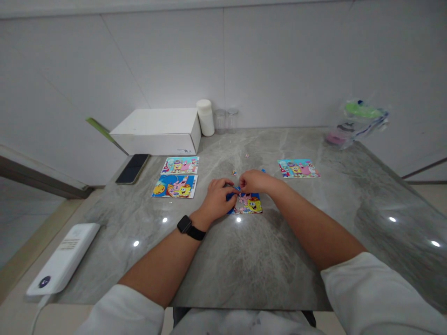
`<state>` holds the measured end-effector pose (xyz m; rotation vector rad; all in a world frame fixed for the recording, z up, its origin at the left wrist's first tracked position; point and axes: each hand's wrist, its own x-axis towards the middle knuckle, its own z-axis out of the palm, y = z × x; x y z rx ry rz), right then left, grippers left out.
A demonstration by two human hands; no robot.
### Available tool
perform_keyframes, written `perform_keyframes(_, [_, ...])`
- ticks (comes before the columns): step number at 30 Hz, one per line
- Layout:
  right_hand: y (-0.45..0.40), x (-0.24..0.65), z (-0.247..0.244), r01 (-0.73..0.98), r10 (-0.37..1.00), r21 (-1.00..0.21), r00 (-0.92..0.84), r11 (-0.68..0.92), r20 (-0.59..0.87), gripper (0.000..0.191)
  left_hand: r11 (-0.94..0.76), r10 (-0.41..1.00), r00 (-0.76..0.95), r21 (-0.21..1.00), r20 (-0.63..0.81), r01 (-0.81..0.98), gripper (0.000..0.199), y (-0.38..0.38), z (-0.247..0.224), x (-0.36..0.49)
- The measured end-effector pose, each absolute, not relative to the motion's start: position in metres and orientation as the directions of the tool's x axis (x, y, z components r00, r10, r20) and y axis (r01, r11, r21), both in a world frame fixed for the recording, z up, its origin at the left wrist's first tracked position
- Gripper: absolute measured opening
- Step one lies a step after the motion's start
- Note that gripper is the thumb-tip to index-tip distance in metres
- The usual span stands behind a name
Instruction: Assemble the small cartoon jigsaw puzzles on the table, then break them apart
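The grey marble-patterned table [258, 265] is the largest thing, and both hands work above it. Well beyond the left hand [219, 200], toward its left side, is a long white cardboard box [155, 128]. This left hand, with a black watch [185, 225] on its wrist, is partly open, with fingers spread and bent on the picture sheet. The right hand [254, 181] is bent, its fingertips close together at the sheet's upper part; I cannot tell if they grip something. A white flat device [64, 258] with a cable is far to the left hand's near left. A clear plastic bag [356, 123] with green and pink contents lies far beyond the right hand, to its right. The black phone [133, 168] is left of the left hand; a white bottle [206, 118] and two clear glasses [226, 122] stand beyond it. Two colourful cartoon cards [174, 186] lie to its left, and one similar card [298, 169] to the right hand's right. The blue cartoon picture sheet [253, 204] lies flat on the table under the fingers; its long axis runs left to right, and its picture top points away from the person. Tiny coloured pieces [233, 172] lie just beyond the hands.
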<state>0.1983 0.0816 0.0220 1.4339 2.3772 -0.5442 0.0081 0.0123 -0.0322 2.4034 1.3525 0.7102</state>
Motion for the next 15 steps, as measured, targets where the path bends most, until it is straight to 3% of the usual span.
perform_keyframes(15, [0.083, 0.2016, 0.0206, 0.876, 0.757, -0.164, -0.475, 0.453, -0.448, 0.023, -0.56, 0.829, 0.475, 0.442, 0.297, 0.701, 0.017, 0.012, -0.032, 0.0057])
